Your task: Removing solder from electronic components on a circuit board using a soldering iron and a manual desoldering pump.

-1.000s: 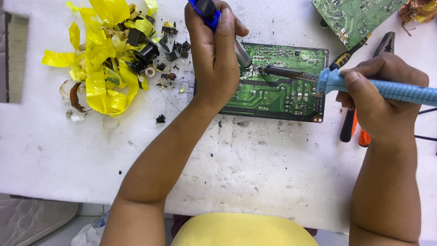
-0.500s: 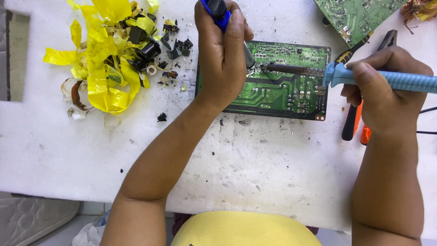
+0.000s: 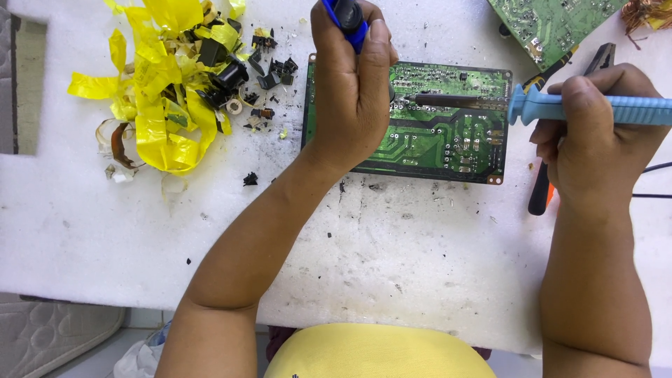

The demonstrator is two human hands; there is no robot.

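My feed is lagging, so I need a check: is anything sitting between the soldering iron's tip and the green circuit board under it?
Nothing visible does. The soldering iron in the right hand reaches the circuit board over bare board. The left hand, holding a blue tool, sits just left of the tip and hides the exact contact spot.

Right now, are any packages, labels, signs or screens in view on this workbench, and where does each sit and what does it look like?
No packages, signs or screens show.
Green rectangular circuit board, table centre under both hands: white printed markings, too small to make out.
Second green circuit board, top right corner, tilted: the same fine white markings.
Crumpled yellow plastic tape strips, top left among black parts: plain, no label visible.
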